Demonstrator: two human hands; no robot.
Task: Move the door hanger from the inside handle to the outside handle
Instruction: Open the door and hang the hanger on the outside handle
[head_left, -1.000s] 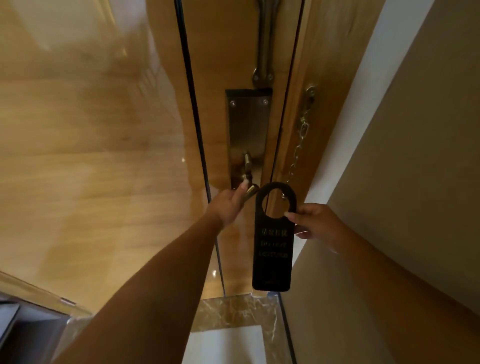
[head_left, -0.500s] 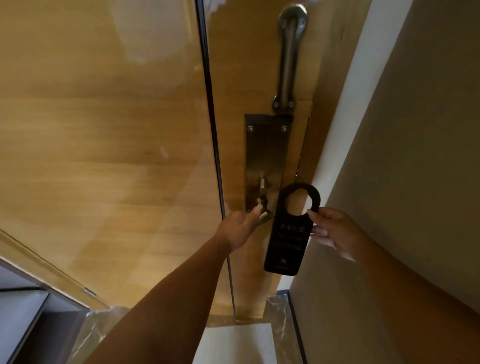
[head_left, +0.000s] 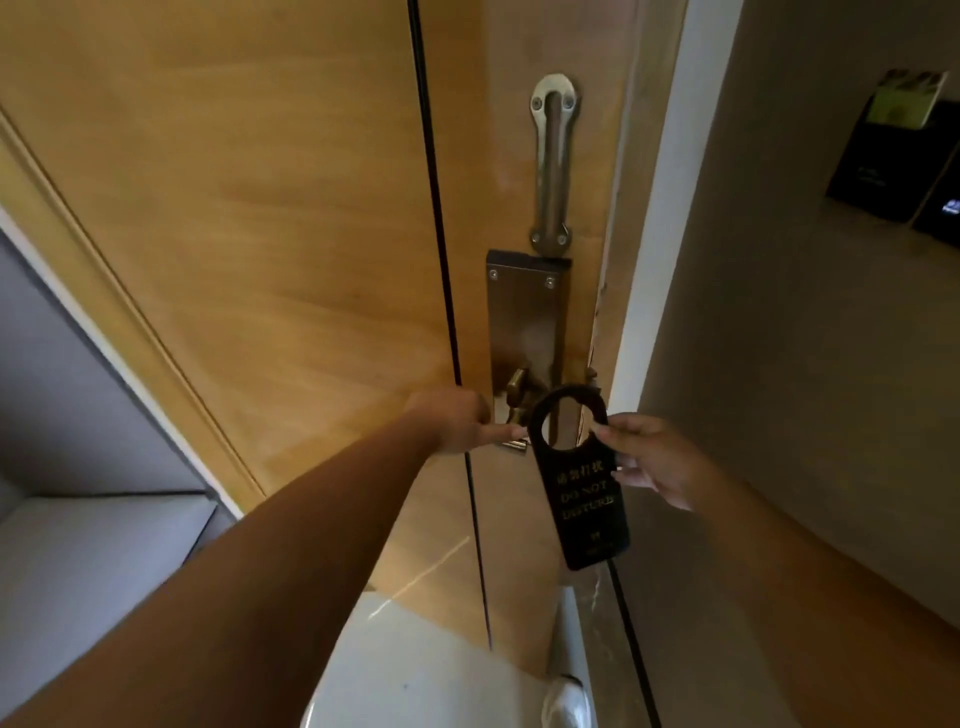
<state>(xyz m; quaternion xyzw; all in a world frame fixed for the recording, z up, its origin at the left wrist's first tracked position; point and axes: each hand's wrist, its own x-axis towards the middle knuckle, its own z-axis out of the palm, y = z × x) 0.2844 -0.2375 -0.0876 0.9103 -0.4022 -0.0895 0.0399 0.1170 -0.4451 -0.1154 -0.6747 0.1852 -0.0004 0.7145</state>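
Note:
A black door hanger (head_left: 584, 499) with gold "DO NOT DISTURB" lettering hangs free in the air, pinched at the right edge of its ring by my right hand (head_left: 649, 460). It sits just in front of the brass lever handle (head_left: 514, 410) on the dark lock plate (head_left: 524, 322) of the wooden door (head_left: 260, 260). My left hand (head_left: 457, 421) rests on the handle's end, fingers pointing right towards the hanger's ring. The handle's tip is partly hidden behind the hanger.
A metal swing guard (head_left: 551, 161) is mounted above the lock plate. A white door frame (head_left: 654, 260) and a grey wall (head_left: 805, 364) stand to the right, with a black card holder (head_left: 893, 150) on the wall. My white shoe (head_left: 566, 701) shows below.
The view has drawn back and tilted up, so more of the door shows. The hanger stays in my right hand beside the handle, tilted a little to the left now. My left hand stays on the handle.

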